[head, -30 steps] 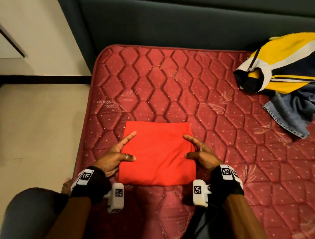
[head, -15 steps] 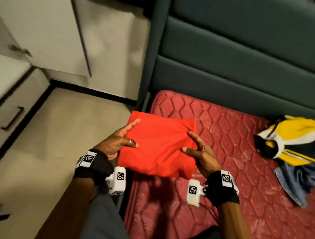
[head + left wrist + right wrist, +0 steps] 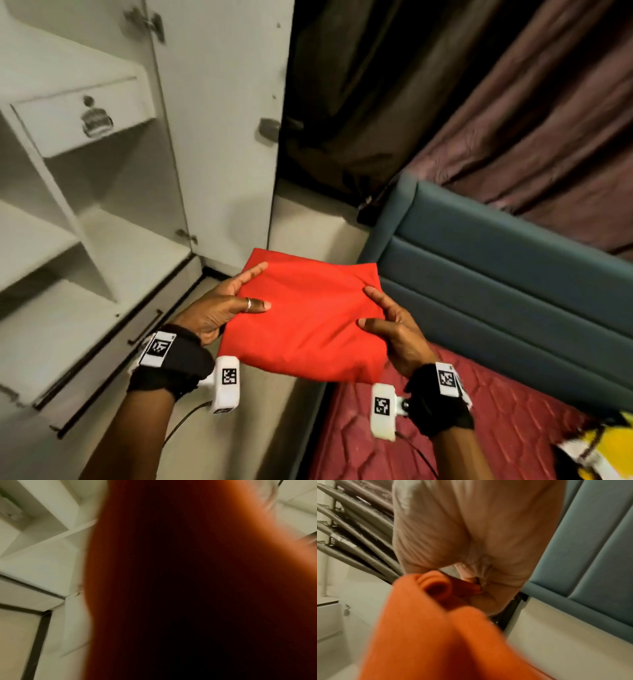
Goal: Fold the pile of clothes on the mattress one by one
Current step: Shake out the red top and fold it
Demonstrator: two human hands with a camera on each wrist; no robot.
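White wardrobe (image 3: 212,130): stands open at the left, bare shelves and a small inner drawer showing; head view only in full, the left wrist view catches blurred shelf edges (image 3: 42,536).

Dark curtain (image 3: 496,113): hangs behind the bed, upper right.

Teal padded headboard (image 3: 507,294): runs diagonally at the right; the right wrist view shows its panels (image 3: 594,550) close up.

Red quilted mattress (image 3: 445,428): only its near left corner is in the head view, lower right.

Folded red garment (image 3: 305,315): a flat square packet held in the air between both hands, off the mattress, over the floor gap between the mattress's left edge and the wardrobe. The left wrist view shows only its dark, blurred underside (image 3: 188,588); the right wrist view shows the rolled layers at its edge (image 3: 423,622).

Yellow, white and navy garment (image 3: 603,448): lies at the mattress's right side, cut off by the frame; head view only.

Left hand (image 3: 222,308): clamped on the garment's left edge, thumb (ringed) on top, index finger along the side; remaining fingers hidden beneath.

Right hand (image 3: 394,325): pinches the right edge, thumb and forefinger on top; the right wrist view shows its palm (image 3: 479,527) closed over the cloth.

Black wrist straps with white marker blocks on both wrists.
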